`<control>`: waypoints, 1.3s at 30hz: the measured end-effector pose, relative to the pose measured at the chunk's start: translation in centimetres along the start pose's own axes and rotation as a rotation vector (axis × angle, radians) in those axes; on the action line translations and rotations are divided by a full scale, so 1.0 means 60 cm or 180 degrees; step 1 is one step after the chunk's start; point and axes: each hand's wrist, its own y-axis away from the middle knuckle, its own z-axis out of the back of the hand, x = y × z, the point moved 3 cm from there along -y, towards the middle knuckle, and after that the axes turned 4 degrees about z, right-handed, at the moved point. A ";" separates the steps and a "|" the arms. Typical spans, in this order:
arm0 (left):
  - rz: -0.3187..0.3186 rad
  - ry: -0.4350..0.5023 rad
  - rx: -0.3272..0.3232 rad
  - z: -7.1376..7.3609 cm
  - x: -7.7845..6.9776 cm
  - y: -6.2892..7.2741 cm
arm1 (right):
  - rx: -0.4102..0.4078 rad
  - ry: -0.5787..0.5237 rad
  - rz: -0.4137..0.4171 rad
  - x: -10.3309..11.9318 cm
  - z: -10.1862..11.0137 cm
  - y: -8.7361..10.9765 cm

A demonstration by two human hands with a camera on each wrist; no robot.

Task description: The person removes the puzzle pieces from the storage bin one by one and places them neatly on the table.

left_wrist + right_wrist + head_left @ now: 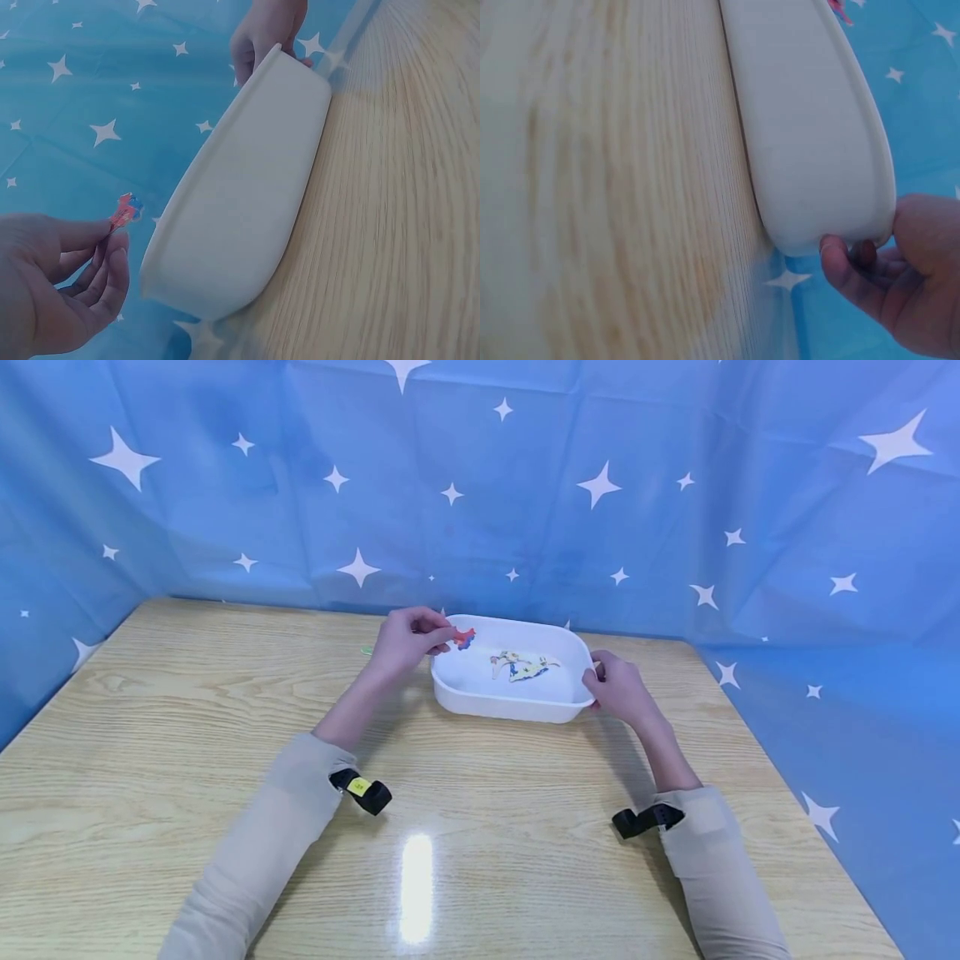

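Observation:
Between thumb and fingers my left hand (411, 639) pinches a small red and blue flat piece (464, 638), held over the left end of a white plastic basin (510, 707). The left wrist view shows the same piece (126, 211) just above the rim, apart from the basin wall. What the piece depicts is too small to tell. My right hand (617, 685) grips the basin's right end by its rim, seen closely in the right wrist view with the fingers under the edge (847, 259). Inside the basin lie colourful patterned cutout pieces (527, 667), partly overlapping.
The basin stands on a wood-grain table (225, 710) near its back edge. A small green thing (367, 651) lies on the table behind my left wrist, mostly hidden. A blue cloth with white stars (525, 527) hangs behind and beside the table.

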 end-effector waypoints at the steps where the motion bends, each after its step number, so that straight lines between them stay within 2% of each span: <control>1: 0.0006 0.0021 -0.0033 0.006 0.002 0.000 | -0.0002 0.0000 0.0000 0.000 0.000 0.000; 10: 0.0045 -0.0026 -0.0197 0.060 0.015 0.008 | 0.0007 -0.0021 -0.0011 0.001 -0.001 0.000; 19: 0.0263 -0.0094 -0.0375 0.107 0.031 0.016 | 0.0005 -0.0012 -0.0020 0.000 0.001 0.001; 31: 0.0370 -0.0046 -0.0473 0.163 0.048 0.024 | 0.0003 -0.0034 -0.0030 0.001 -0.001 0.000; 39: 0.0510 -0.0157 -0.0476 0.196 0.065 0.023 | 0.0015 -0.0027 -0.0057 -0.001 0.001 0.001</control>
